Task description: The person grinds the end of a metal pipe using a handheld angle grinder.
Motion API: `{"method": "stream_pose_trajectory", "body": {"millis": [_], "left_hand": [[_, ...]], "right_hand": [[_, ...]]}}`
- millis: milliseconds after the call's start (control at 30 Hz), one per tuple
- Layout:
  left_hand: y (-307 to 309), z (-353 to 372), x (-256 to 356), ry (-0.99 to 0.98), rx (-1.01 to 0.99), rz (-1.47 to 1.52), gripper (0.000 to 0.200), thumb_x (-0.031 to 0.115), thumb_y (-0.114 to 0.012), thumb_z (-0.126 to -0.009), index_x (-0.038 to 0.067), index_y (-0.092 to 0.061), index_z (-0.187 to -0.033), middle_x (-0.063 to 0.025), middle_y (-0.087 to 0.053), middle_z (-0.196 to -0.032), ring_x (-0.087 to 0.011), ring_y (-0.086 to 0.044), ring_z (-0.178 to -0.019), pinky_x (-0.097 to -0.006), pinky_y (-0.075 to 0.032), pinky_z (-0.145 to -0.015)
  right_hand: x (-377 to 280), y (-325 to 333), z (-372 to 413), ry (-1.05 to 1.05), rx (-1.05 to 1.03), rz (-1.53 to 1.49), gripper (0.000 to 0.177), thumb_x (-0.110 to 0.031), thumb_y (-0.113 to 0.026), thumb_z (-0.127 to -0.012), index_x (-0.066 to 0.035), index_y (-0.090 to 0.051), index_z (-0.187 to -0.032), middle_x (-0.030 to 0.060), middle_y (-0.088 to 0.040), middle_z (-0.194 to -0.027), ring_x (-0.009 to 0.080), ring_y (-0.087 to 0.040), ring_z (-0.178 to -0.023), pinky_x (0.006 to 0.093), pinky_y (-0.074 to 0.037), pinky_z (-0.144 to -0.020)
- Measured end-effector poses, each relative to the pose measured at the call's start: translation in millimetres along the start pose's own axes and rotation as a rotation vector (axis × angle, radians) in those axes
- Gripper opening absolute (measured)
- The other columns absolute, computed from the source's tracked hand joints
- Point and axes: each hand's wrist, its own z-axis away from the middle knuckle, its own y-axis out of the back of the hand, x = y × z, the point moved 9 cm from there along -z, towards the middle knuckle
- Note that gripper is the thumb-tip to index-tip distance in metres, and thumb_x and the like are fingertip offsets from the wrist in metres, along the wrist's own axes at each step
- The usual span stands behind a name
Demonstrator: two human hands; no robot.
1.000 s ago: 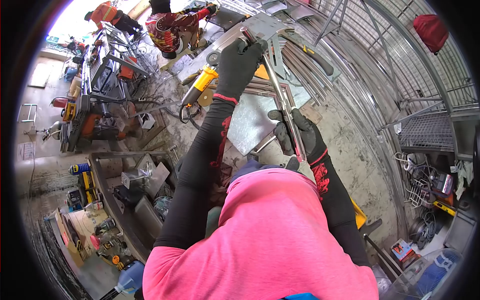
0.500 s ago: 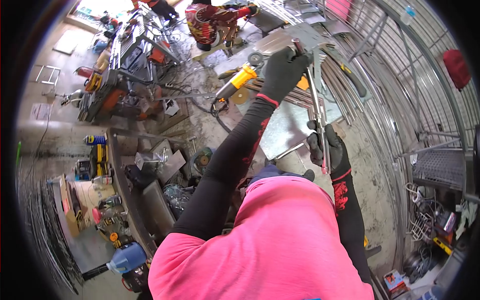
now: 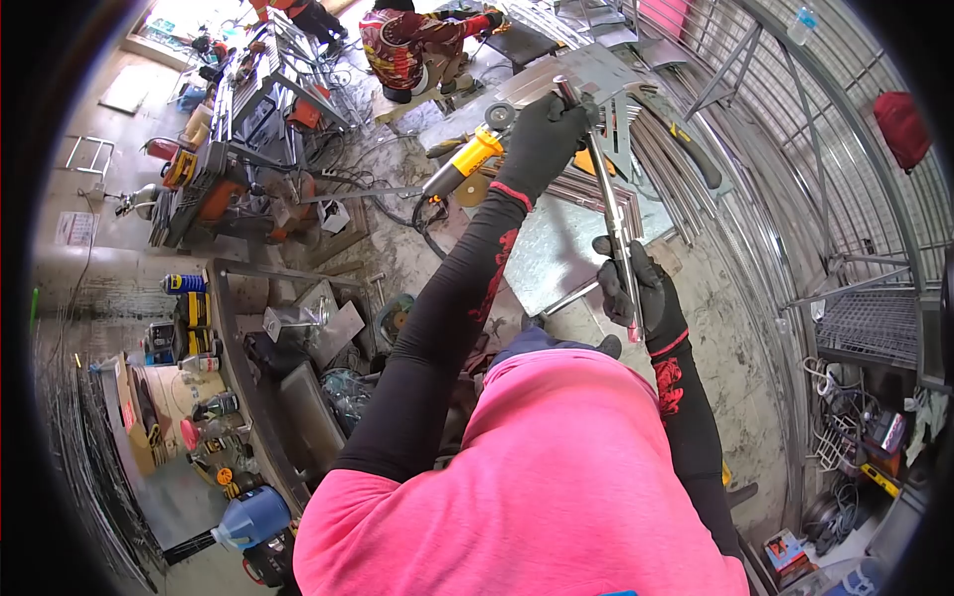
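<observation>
Diagonally, a shiny metal tube [image 3: 608, 194] is running between the gloved hands; the left hand [image 3: 542, 144] is gripping its far end, the right hand [image 3: 648, 291] curling around its near end.

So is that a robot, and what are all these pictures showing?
No robot here, just a person in a pink shirt. All the pictures come from one camera on their head, looking forward and down. The gloved left hand holds a shiny metal tube near its far end, and the gloved right hand holds it near the close end. Beyond and beneath lie a shiny metal sheet, long thin metal bars and a yellow power tool. Another person is crouching farther off.
</observation>
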Motion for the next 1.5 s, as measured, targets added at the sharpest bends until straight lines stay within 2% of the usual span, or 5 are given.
{"method": "stream_pose_trajectory", "body": {"millis": [167, 533, 833, 900, 1500], "left_hand": [[5, 0, -14, 0.025, 0.026, 0.035, 0.027, 0.024, -0.073, -0.100, -0.003, -0.077, -0.105, -0.0045, -0.073, -0.080, -0.0104, -0.065, -0.071, -0.0320, -0.053, -0.067], [0, -1, -9, 0.022, -0.023, 0.002, 0.024, 0.024, -0.077, -0.099, 0.000, -0.077, -0.103, 0.0008, -0.069, -0.082, -0.0075, -0.061, -0.072, -0.0272, -0.050, -0.064], [-10, -3, 6, -0.061, -0.048, -0.057, 0.030, 0.029, -0.078, -0.100, 0.001, -0.076, -0.093, -0.0008, -0.069, -0.076, -0.0081, -0.060, -0.070, -0.0299, -0.050, -0.063], [-1, -2, 11, -0.090, 0.020, -0.365, 0.035, 0.034, -0.081, -0.097, -0.001, -0.077, -0.094, -0.0029, -0.068, -0.070, -0.0104, -0.060, -0.067, -0.0335, -0.050, -0.063], [-6, 4, 6, -0.029, -0.014, -0.140, 0.037, 0.036, -0.080, -0.097, 0.000, -0.077, -0.092, -0.0023, -0.063, -0.069, -0.0111, -0.054, -0.065, -0.0342, -0.046, -0.063]], "right_hand": [[-1, -3, -2, 0.044, 0.013, -0.021, 0.070, -0.058, -0.039, -0.117, 0.005, -0.053, -0.146, 0.0195, -0.076, -0.097, 0.0127, -0.062, -0.050, 0.0243, -0.050, -0.043], [2, 2, 1, 0.046, 0.055, 0.032, 0.076, -0.066, -0.037, -0.115, -0.001, -0.060, -0.145, 0.0139, -0.078, -0.091, 0.0136, -0.058, -0.048, 0.0262, -0.044, -0.043], [11, 12, 3, 0.019, 0.086, -0.057, 0.067, -0.058, -0.039, -0.118, -0.002, -0.052, -0.152, 0.0149, -0.075, -0.091, 0.0148, -0.061, -0.048, 0.0266, -0.050, -0.042], [11, 13, 1, 0.040, 0.139, 0.011, 0.065, -0.058, -0.040, -0.117, -0.003, -0.052, -0.151, 0.0136, -0.074, -0.089, 0.0159, -0.061, -0.048, 0.0272, -0.051, -0.043], [7, -4, -3, 0.061, 0.113, 0.107, 0.067, -0.059, -0.042, -0.116, -0.003, -0.052, -0.151, 0.0078, -0.071, -0.083, 0.0127, -0.056, -0.046, 0.0272, -0.047, -0.043]]}}
